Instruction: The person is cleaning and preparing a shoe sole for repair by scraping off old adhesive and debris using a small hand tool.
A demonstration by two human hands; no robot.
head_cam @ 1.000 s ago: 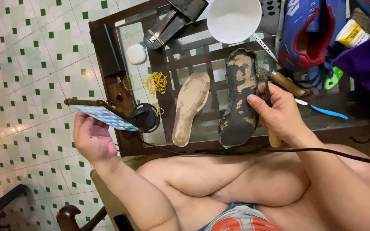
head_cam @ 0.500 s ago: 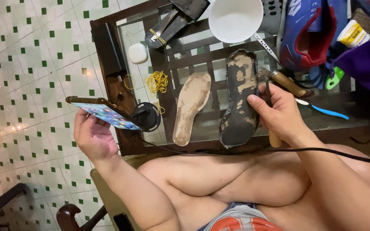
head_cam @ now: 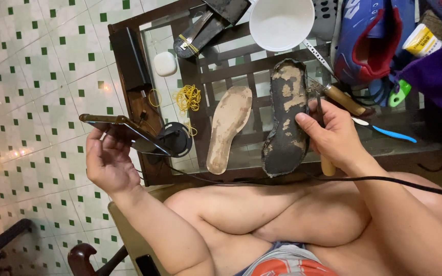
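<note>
head view, left hand point(head_cam: 109, 161) holding phone point(head_cam: 124, 132) — right hand point(head_cam: 333, 135) gripping sole point(head_cam: 286, 118)

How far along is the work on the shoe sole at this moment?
Done: the black sole and the tan insole lie apart from the blue shoe; the sole shows patches of worn glue. In hand: the right hand presses the sole and grips a wooden-handled tool, while the left hand holds a phone. Left: sole, insole and shoe are not yet joined.
</note>
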